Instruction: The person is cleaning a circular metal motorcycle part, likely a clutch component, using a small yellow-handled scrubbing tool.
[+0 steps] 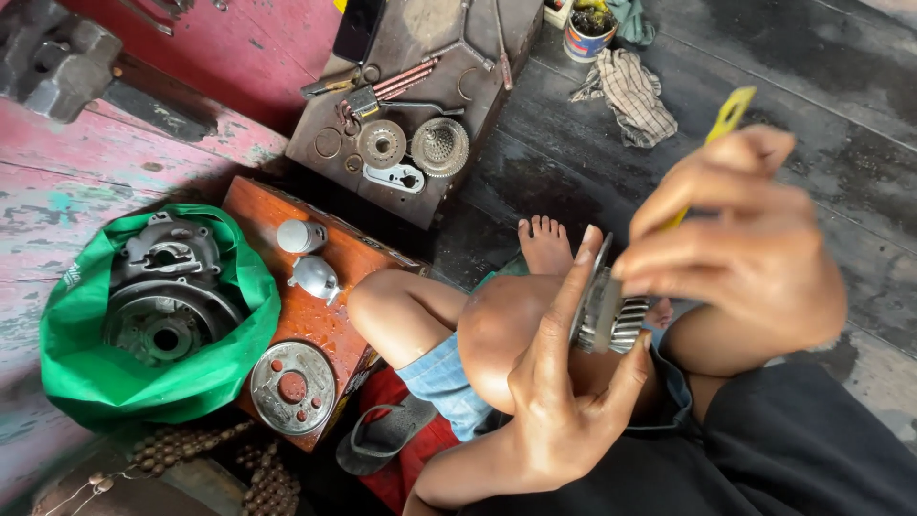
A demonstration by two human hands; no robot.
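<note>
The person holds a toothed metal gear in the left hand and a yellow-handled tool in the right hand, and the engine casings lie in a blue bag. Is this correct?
Not quite. In the head view, the bag around the engine casings is green, not blue. The rest holds: the left hand grips the toothed metal gear, and the right hand holds the yellow-handled tool.

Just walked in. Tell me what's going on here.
A person sits on a dark plank floor. The left hand grips a toothed metal gear, while the right hand works on it with a yellow-handled tool. More metal parts lie on a wooden board, an orange board and in a green bag.
</note>
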